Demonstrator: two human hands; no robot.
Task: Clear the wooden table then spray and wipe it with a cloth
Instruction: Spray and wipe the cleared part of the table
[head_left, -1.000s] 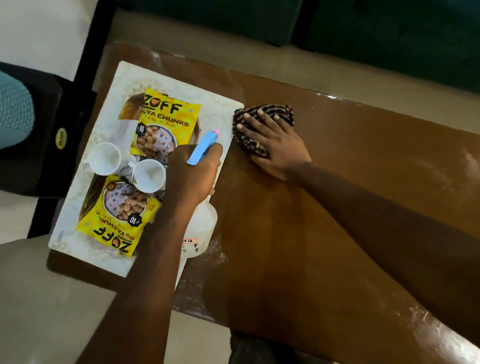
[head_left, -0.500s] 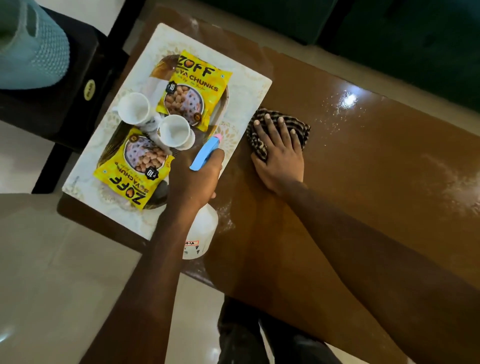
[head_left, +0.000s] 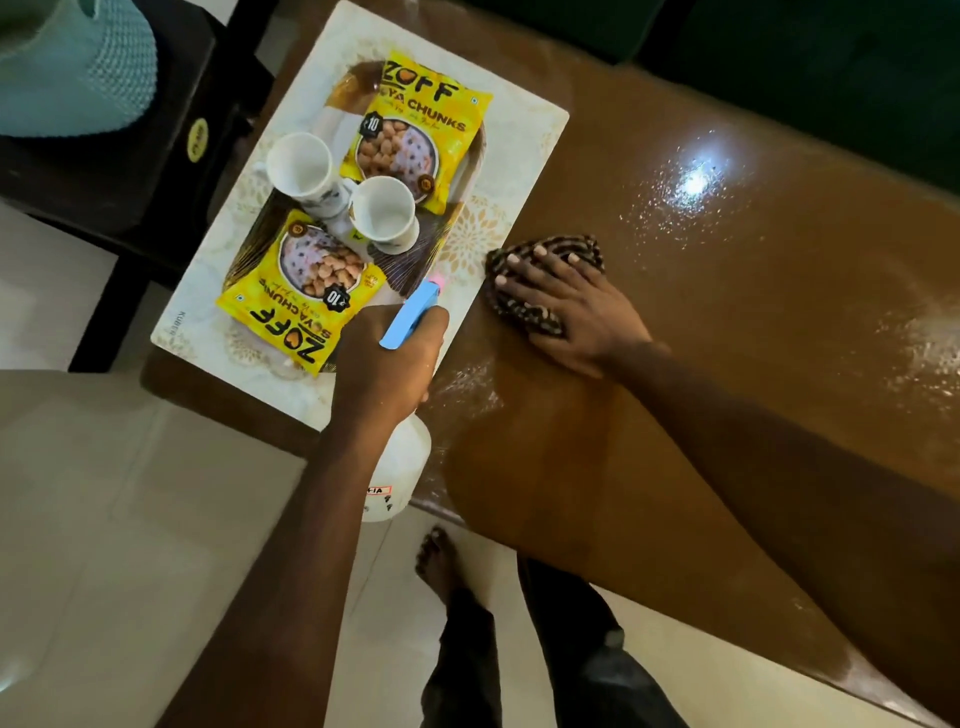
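Both cups (head_left: 343, 197) sit inside the tray (head_left: 524, 156) edge.

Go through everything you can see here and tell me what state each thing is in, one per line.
Spray bottle: held off the table by the left hand.
Cloth: bunched, pressed flat on the table under the right hand.
Wooden table: wet with spray droplets, partly wiped.
Tray: on the table's end, loaded.
Two white cups: upright, empty.
Two yellow packets: sealed, lying flat on the tray.
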